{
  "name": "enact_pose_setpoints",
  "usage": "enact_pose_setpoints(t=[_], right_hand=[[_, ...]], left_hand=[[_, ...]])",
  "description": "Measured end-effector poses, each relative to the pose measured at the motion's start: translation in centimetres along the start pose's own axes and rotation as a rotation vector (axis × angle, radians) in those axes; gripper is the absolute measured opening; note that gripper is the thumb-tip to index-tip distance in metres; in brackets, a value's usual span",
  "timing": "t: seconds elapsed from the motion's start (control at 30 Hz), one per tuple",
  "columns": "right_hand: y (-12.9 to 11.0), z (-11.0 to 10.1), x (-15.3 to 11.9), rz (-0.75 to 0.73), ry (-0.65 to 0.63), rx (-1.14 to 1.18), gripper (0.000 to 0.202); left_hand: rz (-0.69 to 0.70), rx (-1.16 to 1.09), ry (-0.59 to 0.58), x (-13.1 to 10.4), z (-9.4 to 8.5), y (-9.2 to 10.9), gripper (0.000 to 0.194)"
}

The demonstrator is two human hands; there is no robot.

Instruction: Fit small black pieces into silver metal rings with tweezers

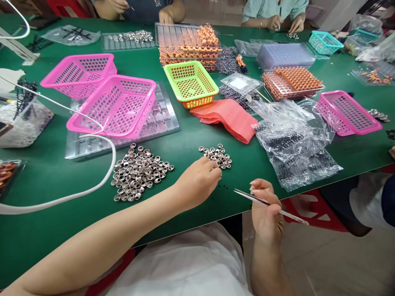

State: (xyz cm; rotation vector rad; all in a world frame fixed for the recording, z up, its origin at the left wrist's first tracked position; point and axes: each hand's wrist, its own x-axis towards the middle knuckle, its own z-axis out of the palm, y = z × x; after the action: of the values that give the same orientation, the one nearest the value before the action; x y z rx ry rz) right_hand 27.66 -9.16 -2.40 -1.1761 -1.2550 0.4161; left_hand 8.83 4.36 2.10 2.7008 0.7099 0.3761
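My left hand (pixel 197 183) reaches over the green table to a small pile of metal cup-shaped rings (pixel 224 158). Its fingers are curled together at the near edge of that pile, and what they hold, if anything, is hidden. In my right hand (pixel 267 209), at the table's front edge, is a pair of tweezers (pixel 293 216), tips pointing left. A few tiny black bits (pixel 223 186) lie on the table between my hands. Left of my left hand spreads a larger heap of the same metal rings (pixel 137 172).
Pink baskets (pixel 146 88) rest on a clear tray (pixel 168 113) behind the big heap. Beyond my hands are a green basket (pixel 185 100), a red cloth (pixel 230 117) and plastic bags of black parts (pixel 299 156). A white cable (pixel 112 160) loops at left. Two people work across the table.
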Motion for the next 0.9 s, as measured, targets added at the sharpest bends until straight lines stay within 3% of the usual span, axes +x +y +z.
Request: enact_pose_setpoints(t=[0.2,0.37,0.5,0.6,0.77,0.9], right_hand=[[-0.3,1.0,-0.5,0.153,-0.066,0.230,0.039],[-0.8,2.4,-1.1,0.298,-0.118,0.268,0.026],[-1.3,3.2,-1.3,0.395,-0.152,0.238,0.011],[-1.7,3.0,-1.2,0.440,-0.089,0.194,0.011],[-1.9,2.0,-1.1,0.500,0.009,0.105,0.011],[-1.5,1.5,-1.1,0.451,-0.054,0.044,0.016]], left_hand=[[-0.040,-0.222,0.137,-5.2,-1.8,0.9,0.009],[-0.181,-0.346,0.197,-7.7,-1.1,0.4,0.014],[-0.201,-0.456,0.262,-8.3,0.0,-0.5,0.015],[-0.194,-0.490,0.280,-8.3,0.2,-1.0,0.017],[-0.264,-0.501,0.235,-8.3,0.0,-1.2,0.017],[-0.276,-0.513,0.215,-8.3,0.0,-1.1,0.009]])
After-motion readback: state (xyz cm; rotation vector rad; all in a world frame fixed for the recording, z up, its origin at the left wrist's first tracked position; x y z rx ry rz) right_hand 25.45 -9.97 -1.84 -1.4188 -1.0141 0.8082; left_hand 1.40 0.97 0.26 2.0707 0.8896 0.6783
